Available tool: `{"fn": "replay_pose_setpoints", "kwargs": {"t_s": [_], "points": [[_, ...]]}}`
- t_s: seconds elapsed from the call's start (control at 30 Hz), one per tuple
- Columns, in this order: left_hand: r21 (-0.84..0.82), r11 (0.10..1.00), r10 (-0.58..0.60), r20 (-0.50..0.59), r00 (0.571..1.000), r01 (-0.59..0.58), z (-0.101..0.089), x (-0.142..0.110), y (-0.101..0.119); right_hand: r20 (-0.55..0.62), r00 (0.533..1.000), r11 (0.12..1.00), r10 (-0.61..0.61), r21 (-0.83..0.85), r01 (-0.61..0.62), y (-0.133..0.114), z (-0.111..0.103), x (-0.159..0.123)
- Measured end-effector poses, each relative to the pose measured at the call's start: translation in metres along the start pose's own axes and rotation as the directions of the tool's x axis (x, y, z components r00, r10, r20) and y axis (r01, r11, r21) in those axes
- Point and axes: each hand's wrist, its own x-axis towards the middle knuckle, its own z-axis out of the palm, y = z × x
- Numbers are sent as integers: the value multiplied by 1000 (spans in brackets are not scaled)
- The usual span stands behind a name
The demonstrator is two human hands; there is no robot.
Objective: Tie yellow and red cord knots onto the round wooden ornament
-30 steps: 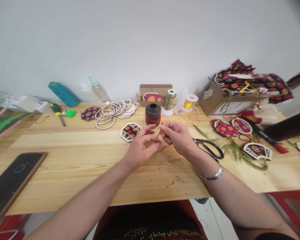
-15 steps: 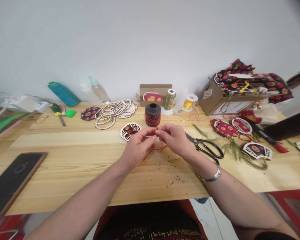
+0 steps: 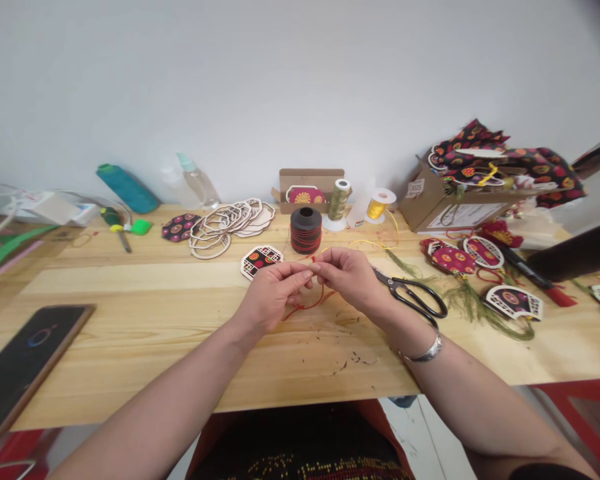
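My left hand (image 3: 276, 291) and my right hand (image 3: 347, 277) meet fingertip to fingertip above the table, both pinching a thin red cord (image 3: 307, 307). Its loose ends hang below the fingers onto the wood; the pinched part is mostly hidden. Just beyond my hands stands a black spool (image 3: 306, 231) wound with red cord. A patterned ornament with a white cut-out frame (image 3: 261, 259) lies behind my left hand, partly covered by it. Black-handled scissors (image 3: 415, 297) lie beside my right wrist, their blades partly behind that hand.
A phone (image 3: 25, 360) lies at the left. Wooden frames (image 3: 230, 223), a green thread spool (image 3: 339, 200) and a yellow cord spool (image 3: 380, 205) line the back. At the right are a cardboard box (image 3: 455, 203) with fabric and several tasselled ornaments (image 3: 453, 259).
My left hand's fingers have shifted slightly and straightened towards my right fingertips. The red cord's hanging ends have moved a little. Other things stay where they were.
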Motion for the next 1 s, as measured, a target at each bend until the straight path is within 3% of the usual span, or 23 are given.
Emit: {"fn": "replay_pose_setpoints", "kwargs": {"t_s": [0.17,0.37,0.7,0.87,1.0], "points": [[-52,998,-24,17,1000,24,-1,1,1,62,997,994,52,90,-57,-6,-2,-1],[6,1000,-12,43,999,12,-5,2,-1,130,987,985,95,130,-112,-11,-5,-4],[104,994,39,-42,998,-35,-3,1,2,129,987,991,96,79,-107,-12,-3,-4],[117,991,84,-115,990,-71,-3,3,2,82,997,985,-10,-170,24,-12,-9,-3],[141,986,115,-177,978,-91,-5,4,1,63,992,874,-111,-469,127,-14,-14,-5]]}}
